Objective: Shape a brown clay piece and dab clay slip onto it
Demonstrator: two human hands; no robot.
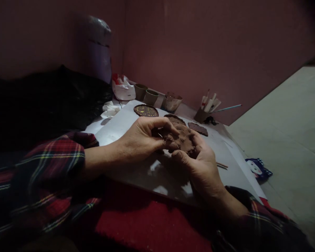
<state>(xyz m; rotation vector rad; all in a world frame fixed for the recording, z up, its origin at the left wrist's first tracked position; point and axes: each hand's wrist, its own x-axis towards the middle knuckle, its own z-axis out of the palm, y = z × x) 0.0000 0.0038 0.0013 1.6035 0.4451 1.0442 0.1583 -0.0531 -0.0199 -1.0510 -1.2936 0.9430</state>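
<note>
A lump of brown clay (pixel 183 137) is held up between my two hands, above the white board (pixel 115 122). My left hand (pixel 144 138) pinches its left edge between thumb and fingers. Around its right side wraps my right hand (pixel 203 161), the thumb pressed along the lower edge and the fingers partly hidden behind. The clay looks uneven and lumpy on its surface. Behind it lie a round dark piece with yellow specks (pixel 146 111), another dark rounded piece (pixel 175 119) partly covered by the clay, and a flat dark rectangular piece (pixel 198 128).
Along the wall stand two cups (pixel 151 97), a stained clear container (pixel 172 102) and a holder with brushes and sticks (pixel 201 113). A plastic bag (pixel 124 88) and crumpled tissue (pixel 110 110) are at the back left. Thin sticks (pixel 222 166) lie right of my right hand.
</note>
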